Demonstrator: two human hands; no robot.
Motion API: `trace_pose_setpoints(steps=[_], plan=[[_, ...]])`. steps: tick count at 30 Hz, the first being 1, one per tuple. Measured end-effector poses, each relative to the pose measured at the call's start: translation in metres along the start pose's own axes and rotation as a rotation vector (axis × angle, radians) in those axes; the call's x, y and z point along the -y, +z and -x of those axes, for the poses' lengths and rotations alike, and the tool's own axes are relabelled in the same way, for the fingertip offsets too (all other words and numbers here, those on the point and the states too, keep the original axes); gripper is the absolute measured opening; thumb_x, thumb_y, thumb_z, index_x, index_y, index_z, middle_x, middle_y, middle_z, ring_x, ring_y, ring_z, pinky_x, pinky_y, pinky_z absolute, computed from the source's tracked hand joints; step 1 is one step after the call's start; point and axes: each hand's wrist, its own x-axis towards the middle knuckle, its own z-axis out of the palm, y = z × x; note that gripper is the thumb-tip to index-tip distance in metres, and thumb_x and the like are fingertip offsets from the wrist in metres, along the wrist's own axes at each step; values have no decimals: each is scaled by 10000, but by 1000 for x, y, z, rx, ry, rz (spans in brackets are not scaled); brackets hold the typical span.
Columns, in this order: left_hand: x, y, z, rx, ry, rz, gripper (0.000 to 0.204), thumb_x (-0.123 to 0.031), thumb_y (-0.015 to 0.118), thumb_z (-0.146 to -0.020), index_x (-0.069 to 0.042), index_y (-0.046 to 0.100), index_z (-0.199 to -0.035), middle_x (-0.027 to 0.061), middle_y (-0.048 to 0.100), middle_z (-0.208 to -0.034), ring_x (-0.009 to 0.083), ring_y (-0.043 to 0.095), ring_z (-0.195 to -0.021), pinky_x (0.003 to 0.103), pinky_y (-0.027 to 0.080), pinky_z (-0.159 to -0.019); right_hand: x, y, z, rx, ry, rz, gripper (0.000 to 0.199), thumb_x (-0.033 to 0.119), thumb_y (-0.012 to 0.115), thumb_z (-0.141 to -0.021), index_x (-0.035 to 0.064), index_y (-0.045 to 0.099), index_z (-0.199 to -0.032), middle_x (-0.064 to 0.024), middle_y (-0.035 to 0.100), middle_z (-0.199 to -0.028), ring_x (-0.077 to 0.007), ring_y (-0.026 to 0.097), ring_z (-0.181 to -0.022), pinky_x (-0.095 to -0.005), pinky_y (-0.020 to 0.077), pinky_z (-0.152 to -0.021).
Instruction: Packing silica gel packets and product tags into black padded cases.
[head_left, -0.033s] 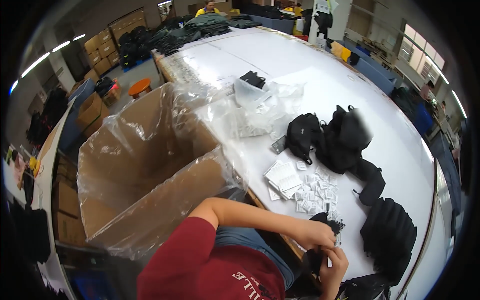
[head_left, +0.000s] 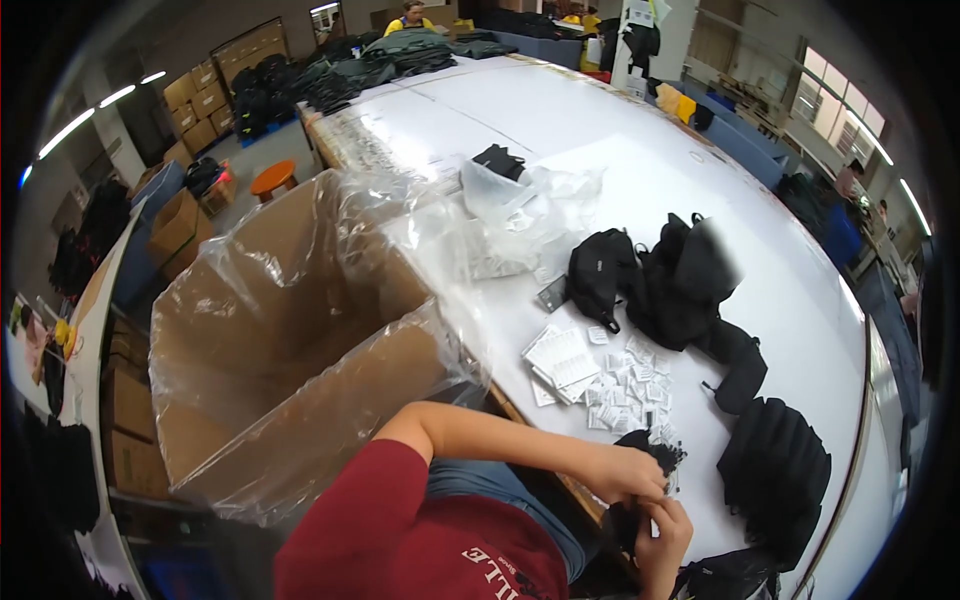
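Observation:
My left hand [head_left: 630,474] reaches across to the table's near edge, its fingers pinched together against those of my right hand [head_left: 664,538]. Both hands are closed at a black fabric item [head_left: 622,524], which hangs below the fingers and is mostly hidden by them. Whether a smaller piece sits between the fingertips, I cannot tell. Just beyond the hands lies a small heap of thin black strings or fasteners [head_left: 668,458]. Further off are small white printed packets [head_left: 630,385] in a loose pile and a stack of white cards [head_left: 560,362].
Black bags [head_left: 603,275] lie mid-table, with a stack of black bags [head_left: 778,470] at right. A large carton [head_left: 290,290] lined with clear plastic stands left against the white table [head_left: 420,115]. Clear plastic bags [head_left: 510,230] lie behind it. Another person [head_left: 408,20] is at the far end.
The whole view has shifted very slightly. Both hands keep the same closed pose at the black fabric item.

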Motion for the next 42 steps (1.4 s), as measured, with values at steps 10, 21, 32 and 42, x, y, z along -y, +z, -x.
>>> trace_pose_setpoints(steps=[10,21,32,42], plan=[[-25,-22,42,-123,-308,-384,217,-131,661,-693,-58,515,-837,64,520,-819,235,533,-809,332,418,-736,8,5,-41,153,-56,-162,175,14,581,-877,10,599,-1051,-80,602,-805,-145,565,-682,-271,461,-606],[-63,-38,86,-560,-764,-191,189,-147,692,-784,-44,589,-904,115,588,-858,319,578,-798,384,456,-706,-37,8,-13,758,590,-582,801,266,684,-835,144,222,-1478,-130,354,-1439,-216,494,-1169,-298,397,-969],[-61,-50,93,-537,-919,-328,266,-237,678,-809,-17,584,-925,153,600,-867,343,582,-849,383,456,-767,-48,17,-13,194,498,-1258,413,110,642,-702,7,466,-1061,-54,467,-816,-126,477,-699,-276,447,-680],[-61,-49,102,-558,-958,-398,245,-248,687,-803,-36,598,-889,123,597,-835,315,581,-817,383,457,-719,-75,16,-24,-261,511,-730,147,91,613,-883,-37,632,-814,-78,634,-694,-118,564,-632,-256,432,-628]])
